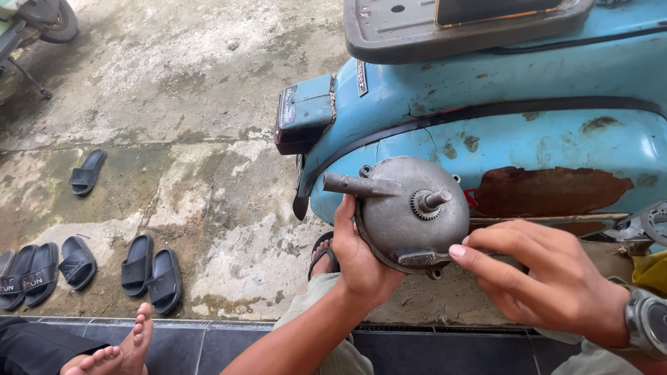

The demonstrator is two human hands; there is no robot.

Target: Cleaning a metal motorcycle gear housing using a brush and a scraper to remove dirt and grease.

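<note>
Here, the person's left hand (361, 257) cups a round, dull grey cast-metal drum-shaped part (410, 212) from beneath and behind, palm against its rim and thumb curled up along the left edge, so the flat face tips up towards the head camera. That hold keeps the short toothed shaft (431, 201) at the centre and the stubby tube (351, 185) jutting left in plain sight. The right hand (549, 285), a grey wristwatch (649, 321) on its wrist, comes in from the right with fingers stretched and drawn loosely together, the fingertips (457, 251) touching the small lever (424, 258) at the drum's lower edge; it looks like feeling or steadying, not gripping. The part is held in the air just in front of the rusty pale blue metal scooter body (542, 139), close by its dark tail lamp (304, 114). Below lies stained concrete floor (208, 104), with 5 black rubber slide sandals (149, 267) scattered well apart to the left, and another person's bare foot (128, 347) rests on the dark tiled step (229, 347) near the bottom edge.
</note>
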